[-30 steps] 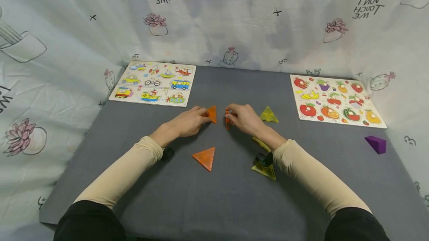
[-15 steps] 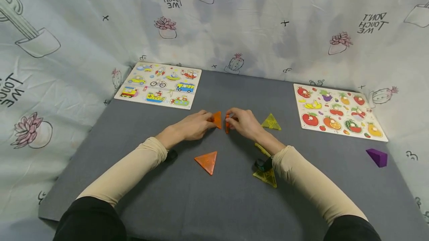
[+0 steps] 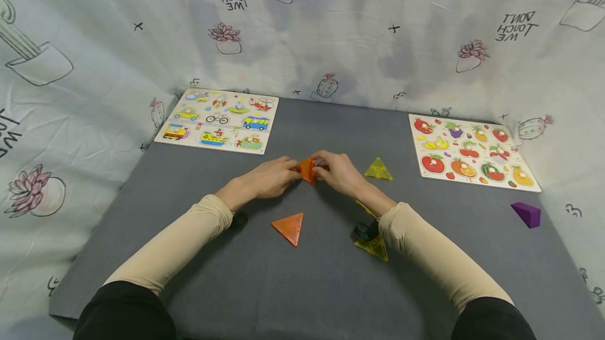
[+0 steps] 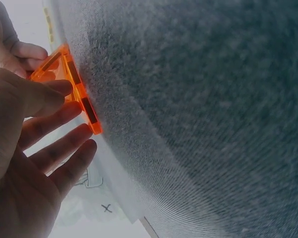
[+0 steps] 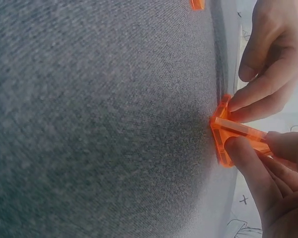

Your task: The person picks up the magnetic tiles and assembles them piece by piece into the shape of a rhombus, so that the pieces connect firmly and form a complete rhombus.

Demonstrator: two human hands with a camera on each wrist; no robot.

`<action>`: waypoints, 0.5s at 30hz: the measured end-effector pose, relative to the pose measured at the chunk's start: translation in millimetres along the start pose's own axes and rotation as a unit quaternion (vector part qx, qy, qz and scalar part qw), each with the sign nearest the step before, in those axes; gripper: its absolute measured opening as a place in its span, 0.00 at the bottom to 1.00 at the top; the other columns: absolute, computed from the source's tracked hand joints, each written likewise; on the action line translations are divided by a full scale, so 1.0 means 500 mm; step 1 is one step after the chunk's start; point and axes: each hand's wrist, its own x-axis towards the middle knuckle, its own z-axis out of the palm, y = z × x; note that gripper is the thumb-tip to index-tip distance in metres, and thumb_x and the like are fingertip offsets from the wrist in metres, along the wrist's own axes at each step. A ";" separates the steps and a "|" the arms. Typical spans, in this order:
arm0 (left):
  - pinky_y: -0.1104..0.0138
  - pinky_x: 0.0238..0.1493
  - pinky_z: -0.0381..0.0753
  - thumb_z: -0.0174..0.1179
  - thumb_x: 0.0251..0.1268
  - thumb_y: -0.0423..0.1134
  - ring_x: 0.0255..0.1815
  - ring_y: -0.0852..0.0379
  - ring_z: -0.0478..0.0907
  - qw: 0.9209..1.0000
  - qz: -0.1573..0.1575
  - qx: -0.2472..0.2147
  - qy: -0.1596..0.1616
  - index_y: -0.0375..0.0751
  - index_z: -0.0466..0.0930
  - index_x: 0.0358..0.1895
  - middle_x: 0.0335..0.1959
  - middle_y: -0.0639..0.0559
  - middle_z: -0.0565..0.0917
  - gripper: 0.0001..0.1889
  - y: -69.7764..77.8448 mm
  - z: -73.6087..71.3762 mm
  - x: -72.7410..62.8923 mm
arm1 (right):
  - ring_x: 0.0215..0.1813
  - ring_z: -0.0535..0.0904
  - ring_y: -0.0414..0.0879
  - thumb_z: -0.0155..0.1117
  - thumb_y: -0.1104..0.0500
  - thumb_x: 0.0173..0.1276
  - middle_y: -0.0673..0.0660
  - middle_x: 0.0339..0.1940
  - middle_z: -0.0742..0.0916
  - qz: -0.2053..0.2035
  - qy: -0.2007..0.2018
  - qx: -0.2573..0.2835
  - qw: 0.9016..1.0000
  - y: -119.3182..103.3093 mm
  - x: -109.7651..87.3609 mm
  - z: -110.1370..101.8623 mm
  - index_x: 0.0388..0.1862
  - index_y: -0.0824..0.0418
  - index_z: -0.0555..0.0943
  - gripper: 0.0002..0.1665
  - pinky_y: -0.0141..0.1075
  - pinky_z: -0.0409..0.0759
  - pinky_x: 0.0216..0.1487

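Observation:
Two orange translucent triangular magnetic tiles meet at an angle between the hands, edges close over the grey table. My left hand [image 3: 270,177] pinches the left tile [image 3: 306,170] between thumb and index finger; in the left wrist view its other fingers are spread past the tile's edge [image 4: 84,101]. My right hand [image 3: 341,173] pinches the second tile [image 5: 241,130], standing edge-on against the first in the right wrist view. A third orange triangular tile [image 3: 289,228] lies flat nearer the body. Fingers hide parts of both held tiles.
Yellow triangular tiles lie to the right: one [image 3: 378,169] beyond the right wrist, another [image 3: 373,248] partly under the wrist camera. Puzzle boards with vehicles [image 3: 222,120] and fruit [image 3: 472,152] lie at the back. A purple wedge block [image 3: 527,215] sits at the right table edge.
The gap between the two held orange tiles has closed: the right hand's tile has come left against the left hand's tile. The loose tiles stay put; the head view shifted slightly.

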 end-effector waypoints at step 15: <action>0.57 0.60 0.77 0.58 0.66 0.30 0.59 0.49 0.75 1.000 -0.007 -0.004 -0.008 0.44 0.83 0.55 0.56 0.47 0.79 0.16 -0.002 -0.004 0.001 | 0.39 0.88 0.51 0.60 0.61 0.72 0.64 0.46 0.89 0.017 0.007 -0.010 1.000 -0.001 0.008 -0.003 0.63 0.65 0.75 0.22 0.38 0.85 0.37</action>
